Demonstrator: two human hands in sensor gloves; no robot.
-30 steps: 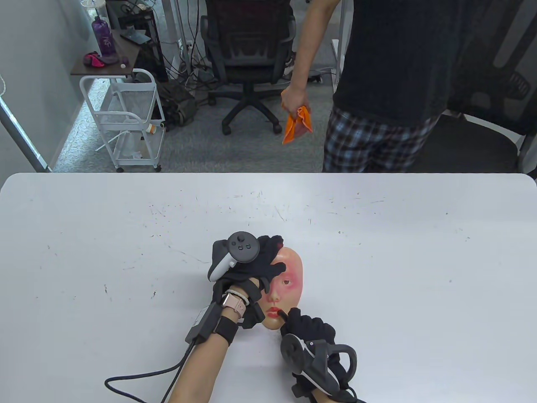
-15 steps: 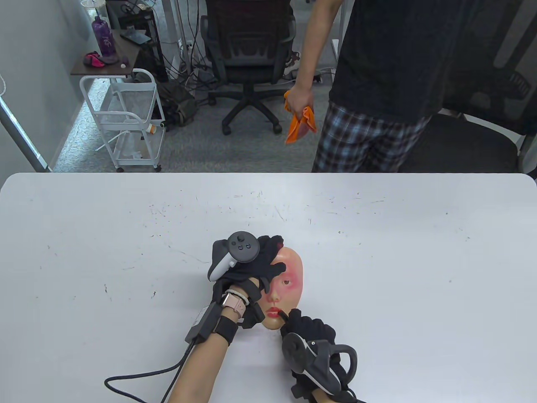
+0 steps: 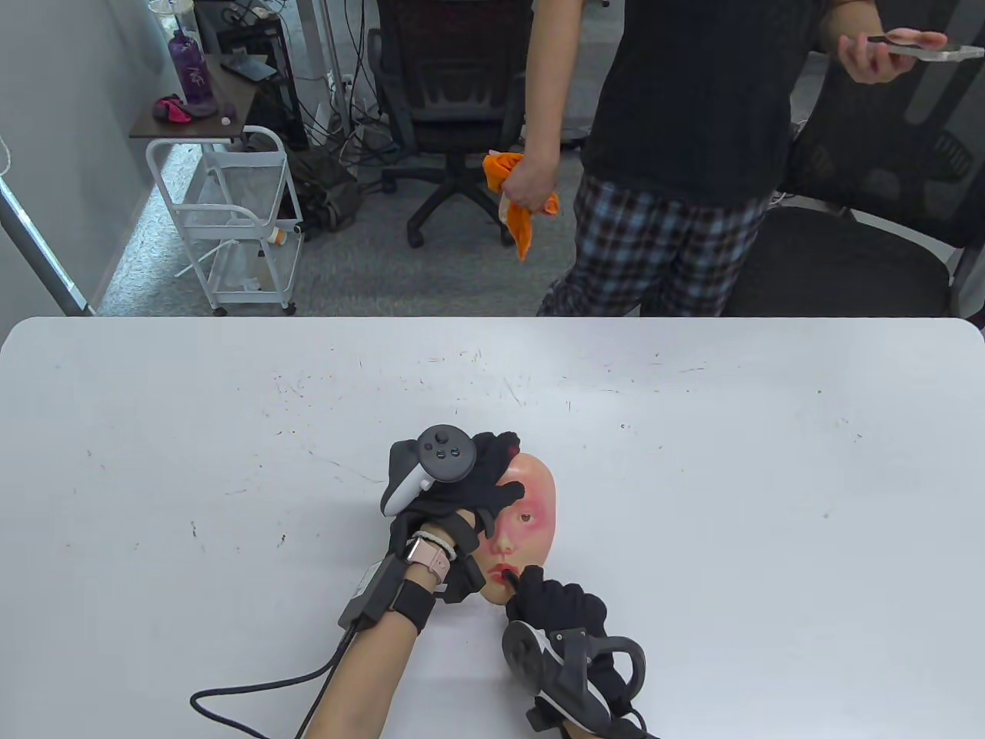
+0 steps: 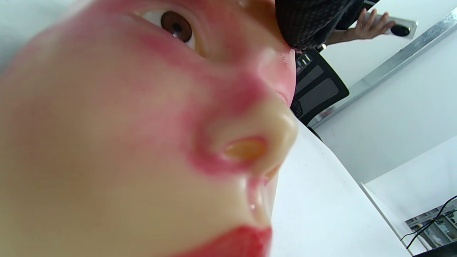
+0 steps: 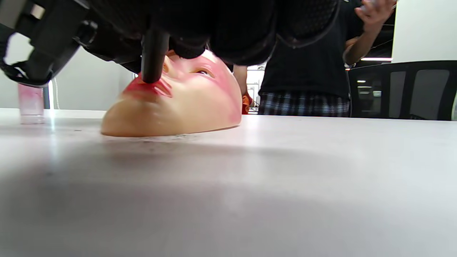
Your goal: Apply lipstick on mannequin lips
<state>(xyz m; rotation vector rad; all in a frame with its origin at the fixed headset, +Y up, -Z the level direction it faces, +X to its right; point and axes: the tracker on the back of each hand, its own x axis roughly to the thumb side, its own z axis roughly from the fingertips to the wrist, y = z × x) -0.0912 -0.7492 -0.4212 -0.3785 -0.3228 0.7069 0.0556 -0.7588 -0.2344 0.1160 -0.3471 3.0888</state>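
Observation:
A skin-coloured mannequin face (image 3: pixel 531 500) with red-smeared cheeks lies face up on the white table (image 3: pixel 692 462), chin toward me. My left hand (image 3: pixel 469 481) rests on its left half and holds it down. My right hand (image 3: pixel 558 604) grips a black lipstick tube (image 5: pixel 154 53) whose tip touches the red lips (image 3: pixel 504 572). The right wrist view shows the tube standing on the lips (image 5: pixel 148 87). The left wrist view shows the nose (image 4: pixel 257 142), one eye and the upper lip (image 4: pixel 246 242) close up.
A person in a black shirt and plaid trousers (image 3: pixel 662 154) stands behind the table holding an orange cloth (image 3: pixel 519 204) and a phone (image 3: pixel 908 42). Office chairs (image 3: pixel 454 100) and a white cart (image 3: pixel 231 223) stand beyond. A small pink cup (image 5: pixel 31 103) stands on the table.
My right hand has shifted slightly left, carrying the lipstick tip along the lips. The left hand and face have not moved. The person behind has stepped left and raised a phone.

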